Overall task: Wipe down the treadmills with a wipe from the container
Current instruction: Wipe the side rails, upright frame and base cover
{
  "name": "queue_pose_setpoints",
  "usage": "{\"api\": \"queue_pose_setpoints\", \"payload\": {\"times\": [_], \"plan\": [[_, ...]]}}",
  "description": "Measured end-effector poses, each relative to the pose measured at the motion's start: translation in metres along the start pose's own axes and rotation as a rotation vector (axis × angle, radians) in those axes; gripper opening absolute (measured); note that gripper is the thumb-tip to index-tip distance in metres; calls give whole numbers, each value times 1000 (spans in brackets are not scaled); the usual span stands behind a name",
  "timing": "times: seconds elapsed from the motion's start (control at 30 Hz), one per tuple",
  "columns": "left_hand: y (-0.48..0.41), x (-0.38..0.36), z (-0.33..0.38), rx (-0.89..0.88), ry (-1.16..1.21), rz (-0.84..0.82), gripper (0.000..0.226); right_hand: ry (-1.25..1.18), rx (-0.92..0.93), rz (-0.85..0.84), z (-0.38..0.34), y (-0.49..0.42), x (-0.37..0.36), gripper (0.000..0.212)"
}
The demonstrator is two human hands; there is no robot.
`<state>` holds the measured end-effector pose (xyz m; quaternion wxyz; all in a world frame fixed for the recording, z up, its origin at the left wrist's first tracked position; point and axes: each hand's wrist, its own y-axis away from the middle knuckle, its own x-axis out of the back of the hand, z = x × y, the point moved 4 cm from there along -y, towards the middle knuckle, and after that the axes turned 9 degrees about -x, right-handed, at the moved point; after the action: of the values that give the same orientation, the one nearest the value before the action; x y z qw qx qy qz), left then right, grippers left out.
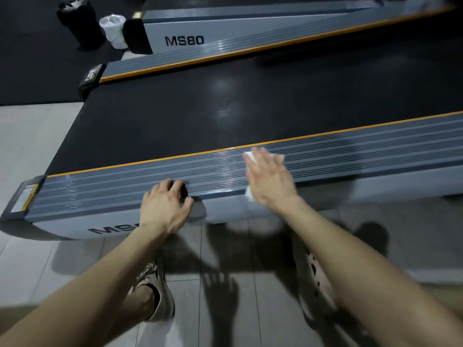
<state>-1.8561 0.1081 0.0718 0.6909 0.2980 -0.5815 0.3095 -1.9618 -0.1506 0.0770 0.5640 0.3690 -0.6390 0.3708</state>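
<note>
Grey ribbed treadmill rail (pixel 100 190) beside black belt (pixel 200 116), tiled floor (pixel 30 136)

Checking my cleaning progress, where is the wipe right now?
In the head view, the wipe lies pressed under the right hand on the near treadmill's ribbed grey side rail, right of the left hand and beside the orange strip.

"MS80" reads on the far treadmill's side panel (pixel 175 33).
</note>
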Motion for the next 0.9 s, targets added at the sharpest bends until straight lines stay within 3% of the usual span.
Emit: {"api": "queue_pose_setpoints", "payload": {"times": [0.17, 0.27, 0.37, 0.5, 0.57, 0.67, 0.73, 0.9], "plan": [[-36, -8, 55, -78, 72, 263, 46, 92, -441, -63, 218, 2, 48, 66], [-67, -11, 107, -152, 171, 333, 51, 106, -543, -84, 230, 0, 54, 69], [-87, -17, 143, -175, 217, 361, 49, 103, -258, -87, 149, -8, 43, 72], [-89, -28, 140, -195, 168, 429, 43, 66, 143, -122, 32, -20, 14, 75], [-87, -27, 138, -194, 175, 441, 42, 59, 205, -144, 16, -21, 8, 76], [-84, -24, 142, -196, 149, 443, 42, 89, 208, -133, 59, -21, 16, 65], [-85, -24, 144, -203, 147, 428, 43, 144, 107, -154, 125, -19, 31, 65], [-86, -24, 147, -210, 126, 421, 48, 260, -393, -133, 295, -8, 84, 77]]}}
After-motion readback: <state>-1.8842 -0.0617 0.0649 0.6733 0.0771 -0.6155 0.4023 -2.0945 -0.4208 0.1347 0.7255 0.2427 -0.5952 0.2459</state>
